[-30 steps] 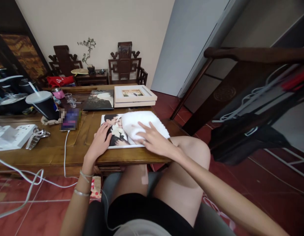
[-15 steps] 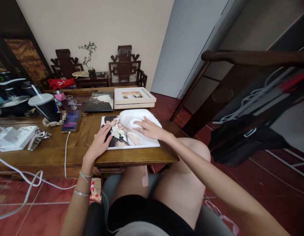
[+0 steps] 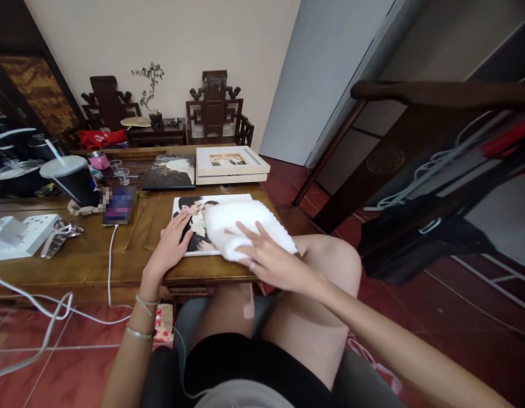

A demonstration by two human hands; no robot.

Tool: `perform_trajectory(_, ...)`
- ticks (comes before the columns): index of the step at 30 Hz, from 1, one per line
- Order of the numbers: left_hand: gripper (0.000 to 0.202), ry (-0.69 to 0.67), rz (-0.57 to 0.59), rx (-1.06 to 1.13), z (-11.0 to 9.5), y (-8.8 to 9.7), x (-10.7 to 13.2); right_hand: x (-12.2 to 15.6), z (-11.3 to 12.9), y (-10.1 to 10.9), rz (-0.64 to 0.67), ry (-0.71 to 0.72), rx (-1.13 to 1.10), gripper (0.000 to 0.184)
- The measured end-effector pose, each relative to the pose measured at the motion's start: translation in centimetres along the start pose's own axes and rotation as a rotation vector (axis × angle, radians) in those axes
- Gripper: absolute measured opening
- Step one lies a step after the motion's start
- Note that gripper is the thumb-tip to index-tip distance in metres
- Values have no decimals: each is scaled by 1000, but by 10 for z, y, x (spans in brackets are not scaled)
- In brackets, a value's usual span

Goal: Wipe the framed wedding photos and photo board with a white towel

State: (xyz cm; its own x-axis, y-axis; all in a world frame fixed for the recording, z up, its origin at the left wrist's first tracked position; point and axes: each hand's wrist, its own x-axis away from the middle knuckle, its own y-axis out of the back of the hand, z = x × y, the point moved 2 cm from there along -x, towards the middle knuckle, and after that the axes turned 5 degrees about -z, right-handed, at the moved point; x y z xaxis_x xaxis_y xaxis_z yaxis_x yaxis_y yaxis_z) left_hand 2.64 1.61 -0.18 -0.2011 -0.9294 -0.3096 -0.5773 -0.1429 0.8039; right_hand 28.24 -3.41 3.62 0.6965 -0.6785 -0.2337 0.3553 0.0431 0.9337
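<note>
A flat white-edged photo board or album [image 3: 198,229] with a picture of a couple lies at the table's front edge. My left hand [image 3: 174,238] rests flat on its left side, fingers stretched out, holding nothing. Over the right part of the picture lies a fluffy white towel [image 3: 245,218], covering much of it and hanging past its right and front edges. My right hand [image 3: 268,258] presses on the towel near the front edge, fingers spread across it and gripping a bunched fold; the thumb is partly hidden.
Behind lie a dark photo album [image 3: 171,171] and a pale framed box [image 3: 232,165]. To the left are a phone [image 3: 119,207] on a white cable, a lidded cup [image 3: 69,178] with a straw, and a power strip [image 3: 30,235]. A wooden chair back [image 3: 385,161] rises at the right.
My right hand has drawn the towel toward me, from the picture's upper right down to its front edge. My left hand has stayed on the left side.
</note>
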Motion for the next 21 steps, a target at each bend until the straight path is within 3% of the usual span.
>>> perform_trajectory(3, 51, -16, -6, -10, -1, 1, 0, 24, 21, 9, 17, 49, -33, 30)
perform_trajectory(5, 50, -24, -8, -12, -1, 1, 1, 23, 20, 14, 18, 48, -54, 27)
perform_trajectory(8, 50, -24, -2, -18, 0, 1, 1, -2, -5, 13, 12, -5, -78, 30)
perform_trajectory(15, 51, -36, 17, 20, 1, 4, 1, -91, -90, 3, -75, -168, -10, 37)
perform_trajectory(18, 50, -37, 12, 37, 2, 3, 1, -106, -96, 4, -68, -211, 32, 37)
perform_trajectory(21, 49, -35, -2, 30, 2, 2, 1, -96, -81, 1, -45, -172, 66, 39)
